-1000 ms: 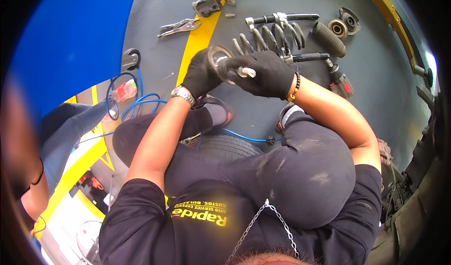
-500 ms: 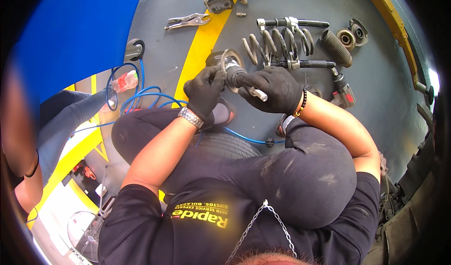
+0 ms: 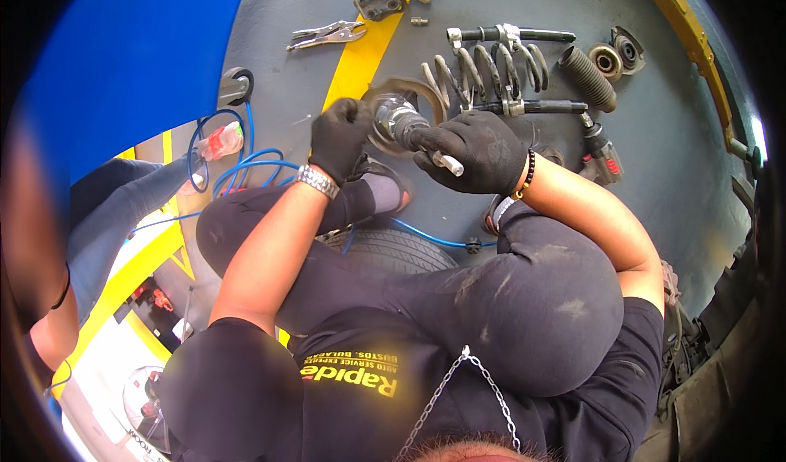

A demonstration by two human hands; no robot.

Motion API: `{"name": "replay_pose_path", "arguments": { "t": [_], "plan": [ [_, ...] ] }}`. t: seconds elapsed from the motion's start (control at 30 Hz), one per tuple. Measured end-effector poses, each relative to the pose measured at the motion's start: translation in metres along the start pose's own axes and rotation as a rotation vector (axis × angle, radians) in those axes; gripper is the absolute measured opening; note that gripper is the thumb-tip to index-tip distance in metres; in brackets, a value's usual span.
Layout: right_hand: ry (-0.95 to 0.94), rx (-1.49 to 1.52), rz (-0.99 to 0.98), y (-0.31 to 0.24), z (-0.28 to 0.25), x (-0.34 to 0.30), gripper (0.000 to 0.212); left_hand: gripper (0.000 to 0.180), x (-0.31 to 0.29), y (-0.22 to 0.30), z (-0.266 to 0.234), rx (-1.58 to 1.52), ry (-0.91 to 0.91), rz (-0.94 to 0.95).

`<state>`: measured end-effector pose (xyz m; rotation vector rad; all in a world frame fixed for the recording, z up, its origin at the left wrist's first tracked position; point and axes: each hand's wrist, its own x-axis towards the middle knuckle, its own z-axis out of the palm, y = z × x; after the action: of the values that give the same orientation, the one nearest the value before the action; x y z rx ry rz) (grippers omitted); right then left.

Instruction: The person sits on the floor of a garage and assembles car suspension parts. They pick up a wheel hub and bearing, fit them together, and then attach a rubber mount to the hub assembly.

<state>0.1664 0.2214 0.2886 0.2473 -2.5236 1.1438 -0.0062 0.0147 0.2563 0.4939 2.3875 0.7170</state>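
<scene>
One right hand (image 3: 471, 152): your fingers wrap round the dark neck of the round metal part (image 3: 401, 118), and a pale rod end (image 3: 450, 165) pokes out under your grip.
Left hand (image 3: 338, 142): your fingers curl right by the wide rim, but it is hard to tell if they touch it or grab it.
Round metal part: it is out in front of you, past your left shoe (image 3: 395, 183), and its rim looks blurry.
Drop: the part could fall if your right hand goes loose, as that may be all that holds it up.
Pinch: your left fingers could get nipped if the rim turns, because they are so close.
Spring: the coil spring (image 3: 472, 69) lies near the part, with two black rods (image 3: 544, 107) clamped to it. A hard bump could make a clamp slip and the spring jump.
Hose: the blue hose (image 3: 434, 238) runs past the tire (image 3: 393, 249) and could catch your foot. The tire pokes out by your legs and leaves you less room.
Floor bits: pliers (image 3: 327, 34) and a small metal tube (image 3: 418, 21) lie farther off; a power tool (image 3: 604, 155) lies to your right, beyond your arm.
</scene>
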Motion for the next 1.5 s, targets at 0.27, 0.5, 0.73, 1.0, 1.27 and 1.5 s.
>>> {"name": "replay_pose_path", "arguments": {
  "t": [0.27, 0.5, 0.73, 1.0, 1.27, 1.5],
  "plan": [
    [-0.007, 0.002, -0.020, 0.001, 0.001, 0.002, 0.034, 0.033, 0.056, -0.017, 0.015, 0.474, -0.016, 0.334],
    [-0.005, -0.003, -0.022, 0.006, 0.002, -0.002, 0.033, 0.028, 0.082, -0.016, 0.015, 0.612, -0.201, 0.342],
    [0.001, 0.054, 0.075, 0.011, -0.010, -0.006, 0.026, 0.044, 0.116, -0.073, 0.003, 0.501, 0.011, 0.206],
    [0.131, 0.478, 0.475, 0.038, -0.025, -0.027, 0.020, 0.106, 0.109, -0.118, 0.052, 0.647, -0.064, 0.869],
    [0.001, 0.542, 0.575, 0.056, -0.033, -0.046, 0.023, 0.082, 0.110, -0.070, 0.081, 0.473, -0.711, 0.632],
    [-0.102, 0.452, 0.506, 0.064, -0.036, -0.053, 0.057, 0.069, 0.114, -0.072, 0.061, 0.033, -0.610, 0.648]
  ]
}}
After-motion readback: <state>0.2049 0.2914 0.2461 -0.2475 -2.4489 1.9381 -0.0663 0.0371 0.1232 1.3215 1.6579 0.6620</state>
